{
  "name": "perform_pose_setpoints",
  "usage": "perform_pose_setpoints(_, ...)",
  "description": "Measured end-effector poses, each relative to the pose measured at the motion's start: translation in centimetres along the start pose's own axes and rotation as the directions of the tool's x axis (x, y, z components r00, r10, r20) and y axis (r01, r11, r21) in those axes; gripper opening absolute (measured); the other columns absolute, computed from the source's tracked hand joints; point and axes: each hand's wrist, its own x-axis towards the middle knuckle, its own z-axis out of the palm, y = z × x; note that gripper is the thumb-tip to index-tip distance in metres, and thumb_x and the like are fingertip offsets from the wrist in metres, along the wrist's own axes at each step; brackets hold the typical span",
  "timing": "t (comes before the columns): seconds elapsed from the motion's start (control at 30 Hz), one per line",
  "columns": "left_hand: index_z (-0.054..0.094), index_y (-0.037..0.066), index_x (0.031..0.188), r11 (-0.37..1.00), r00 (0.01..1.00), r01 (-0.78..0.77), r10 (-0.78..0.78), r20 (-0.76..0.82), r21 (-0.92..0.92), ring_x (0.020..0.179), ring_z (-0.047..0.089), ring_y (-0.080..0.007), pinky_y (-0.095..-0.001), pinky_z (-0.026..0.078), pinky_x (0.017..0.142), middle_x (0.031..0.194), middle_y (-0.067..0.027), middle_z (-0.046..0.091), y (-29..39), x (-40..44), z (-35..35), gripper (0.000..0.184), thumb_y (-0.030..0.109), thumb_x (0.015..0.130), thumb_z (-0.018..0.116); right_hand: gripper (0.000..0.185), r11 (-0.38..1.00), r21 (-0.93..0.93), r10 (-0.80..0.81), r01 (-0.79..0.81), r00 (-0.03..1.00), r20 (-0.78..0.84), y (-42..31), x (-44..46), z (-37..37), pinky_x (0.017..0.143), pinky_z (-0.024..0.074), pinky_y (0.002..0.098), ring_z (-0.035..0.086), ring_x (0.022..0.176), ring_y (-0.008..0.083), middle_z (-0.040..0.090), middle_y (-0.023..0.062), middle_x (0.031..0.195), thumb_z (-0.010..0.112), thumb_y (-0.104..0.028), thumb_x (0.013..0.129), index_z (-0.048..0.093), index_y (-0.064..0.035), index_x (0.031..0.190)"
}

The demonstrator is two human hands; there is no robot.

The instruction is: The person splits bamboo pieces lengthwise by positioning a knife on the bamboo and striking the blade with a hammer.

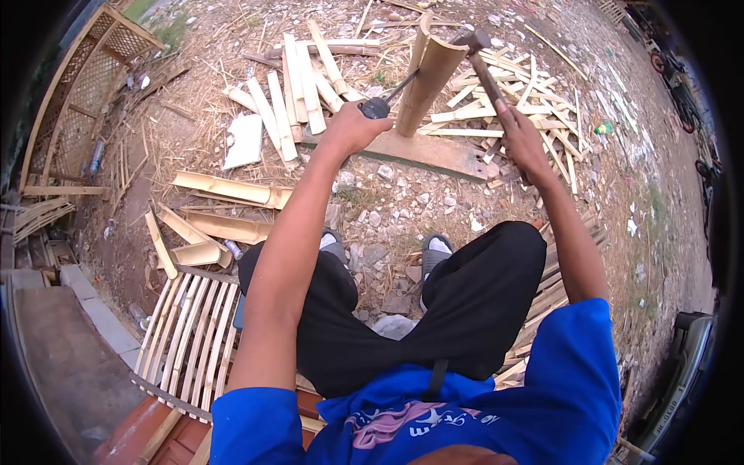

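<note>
Bamboo section (432, 87) stands nearly upright between the two grips, its top leaning toward the right one and its foot on a low wooden board (434, 155). The left grip (355, 130) is closed around the handle of a black-handled tool (377, 108), whose thin dark shaft slants up from the grip to the bamboo's left edge; the tip is hidden there. The right grip (525, 147) is closed round the wooden shaft of a hammer (490, 84), its head up and to the left of that grip, by the bamboo's upper rim; whether they touch, I cannot tell.

Just left of the left grip lie long split bamboo pieces (308, 87), with a broken white slab (246, 142) beside them. Just behind the right grip spreads a loose heap of narrow pale strips (546, 105). Below and left of the left grip, several half-round lengths (232, 190) rest on stony ground. Below both grips are the person's sandalled feet (438, 246), and farther down to the left a slatted rack (190, 333). Well apart, a lattice frame (87, 97) stands left of the left grip, and a parked vehicle (676, 380) lies below and right of the right grip.
</note>
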Motion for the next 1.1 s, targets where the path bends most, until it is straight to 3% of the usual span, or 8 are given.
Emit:
perform_pose_setpoints(0.1, 0.066, 0.002, 0.087, 1.0, 1.0, 0.015, -0.014, 0.019, -0.006, 0.049, 0.052, -0.0134, -0.0303, 0.043, 0.049, 0.062, -0.0039, 0.057, 0.0, 0.6, 0.1, 0.035, 0.034, 0.074, 0.074, 0.06, 0.934, 0.184, -0.262, 0.306, 0.938, -0.228, -4.2, 1.8, -3.4, 0.039, 0.0324, 0.019, 0.038, 0.043, 0.0029, 0.041, -0.0073, 0.057, 0.047, -0.061, 0.097, 0.058, -0.0024, 0.101)
perform_pose_setpoints(0.23, 0.066, 0.001, 0.089, 1.0, 0.999, 0.029, -0.029, 0.018, 0.0, 0.05, 0.054, -0.0143, -0.0305, 0.044, 0.05, 0.063, -0.0051, 0.059, 0.3, 0.5, -0.1, 0.038, 0.035, 0.074, 0.074, 0.052, 0.742, 0.313, -0.446, 0.593, 0.786, -0.428, -6.5, 3.2, -4.6, 0.037, 0.0307, 0.0175, 0.038, 0.042, 0.0021, 0.045, -0.0051, 0.058, 0.044, -0.058, 0.099, 0.047, -0.0115, 0.076)
perform_pose_setpoints(0.43, 0.068, 0.001, 0.093, 0.999, 0.999, 0.015, -0.016, 0.035, 0.043, 0.055, 0.057, -0.0168, -0.0337, 0.046, 0.055, 0.068, -0.0075, 0.063, 0.1, 0.0, 0.0, 0.042, 0.037, 0.073, 0.074, 0.07, 0.941, -0.278, -0.199, 0.193, 0.98, 0.008, 2.7, 5.0, 2.0, 0.074, 0.0458, 0.0441, 0.061, 0.077, 0.0299, 0.064, 0.0218, 0.079, 0.043, -0.062, 0.096, 0.063, 0.0046, 0.1)
perform_pose_setpoints(0.63, 0.069, 0.001, 0.092, 0.999, 0.999, 0.039, -0.039, -0.007, 0.01, 0.058, 0.058, -0.0179, -0.0338, 0.047, 0.058, 0.069, -0.0079, 0.063, -1.4, 0.3, 0.5, 0.04, 0.036, 0.074, 0.074, 0.068, 0.971, -0.207, -0.119, 0.121, 0.993, 0.021, 1.3, 3.5, 1.9, 0.073, 0.0464, 0.0413, 0.061, 0.076, 0.0299, 0.065, 0.0205, 0.085, 0.046, -0.062, 0.095, 0.063, 0.0037, 0.105)
perform_pose_setpoints(0.73, 0.069, 0.001, 0.093, 0.999, 0.999, 0.034, -0.033, -0.013, 0.011, 0.061, 0.059, -0.0182, -0.034, 0.048, 0.061, 0.07, -0.008, 0.064, -2.0, 0.8, 0.6, 0.04, 0.035, 0.074, 0.074, 0.071, 0.973, -0.08, -0.219, 0.216, 0.975, -0.038, -1.3, 3.7, -0.6, 0.048, 0.0389, 0.0268, 0.046, 0.053, 0.0092, 0.05, -0.0007, 0.066, 0.046, -0.065, 0.095, 0.061, 0.0019, 0.111)
perform_pose_setpoints(0.97, 0.069, 0.001, 0.093, 0.999, 0.999, 0.039, -0.039, 0.004, 0.038, 0.063, 0.059, -0.0187, -0.0339, 0.048, 0.062, 0.071, -0.0082, 0.064, -1.3, 0.8, 0.2, 0.039, 0.035, 0.074, 0.073, 0.058, 0.665, 0.45, -0.444, 0.596, 0.8, -0.402, -7.9, 4.0, -4.9, 0.039, 0.029, 0.0207, 0.036, 0.042, 0.0046, 0.042, -0.0041, 0.056, 0.046, -0.064, 0.095, 0.045, -0.0109, 0.073)
perform_pose_setpoints(1.03, 0.068, 0.0, 0.091, 0.998, 0.998, 0.053, -0.054, 0.014, 0.042, 0.064, 0.059, -0.019, -0.0343, 0.048, 0.062, 0.071, -0.0082, 0.064, -0.8, 0.4, 0.1, 0.039, 0.034, 0.074, 0.073, 0.064, 0.658, 0.442, -0.437, 0.61, 0.787, -0.436, -3.1, 6.0, -0.8, 0.042, 0.0313, 0.0252, 0.039, 0.045, 0.0068, 0.043, -0.0017, 0.057, 0.043, -0.066, 0.096, 0.055, -0.0043, 0.08)
perform_pose_setpoints(1.1, 0.068, 0.0, 0.089, 0.997, 0.998, 0.06, -0.061, 0.026, 0.05, 0.059, 0.058, -0.0179, -0.0339, 0.047, 0.058, 0.068, -0.0073, 0.062, -0.6, 0.7, 0.1, 0.037, 0.034, 0.074, 0.073, 0.061, 0.954, -0.107, -0.297, 0.281, 0.936, -0.188, 1.2, 5.2, 2.1, 0.054, 0.0443, 0.037, 0.051, 0.054, 0.019, 0.053, 0.0087, 0.06, 0.043, -0.054, 0.1, 0.061, 0.0035, 0.087)
